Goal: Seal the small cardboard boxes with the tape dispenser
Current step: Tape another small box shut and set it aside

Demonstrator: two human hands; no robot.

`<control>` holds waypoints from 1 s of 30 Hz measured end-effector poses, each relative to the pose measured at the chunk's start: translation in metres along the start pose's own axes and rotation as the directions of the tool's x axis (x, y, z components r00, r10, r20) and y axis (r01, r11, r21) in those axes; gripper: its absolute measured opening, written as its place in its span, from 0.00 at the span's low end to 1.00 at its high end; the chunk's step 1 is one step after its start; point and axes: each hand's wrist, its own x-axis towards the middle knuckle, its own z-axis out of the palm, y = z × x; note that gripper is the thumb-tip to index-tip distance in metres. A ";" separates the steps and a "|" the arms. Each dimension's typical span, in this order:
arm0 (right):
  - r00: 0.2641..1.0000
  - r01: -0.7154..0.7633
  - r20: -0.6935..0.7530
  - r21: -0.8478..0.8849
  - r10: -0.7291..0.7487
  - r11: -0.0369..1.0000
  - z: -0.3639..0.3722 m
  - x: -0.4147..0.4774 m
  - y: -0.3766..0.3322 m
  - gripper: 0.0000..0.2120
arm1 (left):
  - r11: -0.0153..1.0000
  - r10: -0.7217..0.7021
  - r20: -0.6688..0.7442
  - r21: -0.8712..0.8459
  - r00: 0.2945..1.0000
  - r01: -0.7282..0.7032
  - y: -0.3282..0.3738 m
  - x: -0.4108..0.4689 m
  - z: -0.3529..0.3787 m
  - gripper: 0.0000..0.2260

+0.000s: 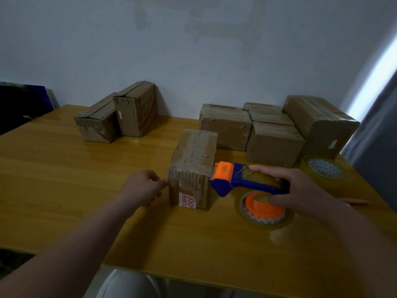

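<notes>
A small cardboard box stands in the middle of the yellow table, its top flaps closed and its near side bearing a white label with red letters. My right hand grips the blue and orange tape dispenser, whose orange head touches the box's right side near the top edge. A roll of clear tape sits on the dispenser's orange hub just above the table. My left hand is at the box's left side, fingers curled and pinching at its near left corner; whether tape is between them I cannot tell.
Two boxes stand at the back left. Several boxes are grouped at the back right against the wall. A spare tape roll lies at the right edge, with a thin orange stick near it.
</notes>
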 end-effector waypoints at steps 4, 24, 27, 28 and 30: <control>1.000 0.001 -0.027 0.008 -0.001 1.000 0.004 -0.001 0.002 0.35 | 0.946 0.128 -0.268 -0.256 0.955 -0.199 0.004 -0.006 -0.001 0.09; 0.996 -0.017 -0.085 0.096 0.025 0.995 0.026 -0.011 -0.001 0.34 | 0.996 0.072 0.044 -0.051 0.996 -0.070 0.003 -0.022 -0.006 0.24; 0.995 -0.024 -0.093 0.095 0.033 0.995 0.028 -0.012 0.000 0.34 | 0.865 0.392 -0.052 0.359 0.919 -0.349 0.021 -0.034 -0.009 0.35; 0.995 -0.026 -0.095 0.086 0.034 0.996 0.029 -0.011 0.000 0.34 | 0.774 0.475 -0.026 0.488 0.880 -0.404 0.028 -0.036 -0.004 0.37; 0.994 -0.026 -0.100 0.077 0.033 0.997 0.029 -0.011 -0.001 0.34 | 0.596 0.542 0.068 0.671 0.838 -0.440 0.032 -0.035 0.008 0.37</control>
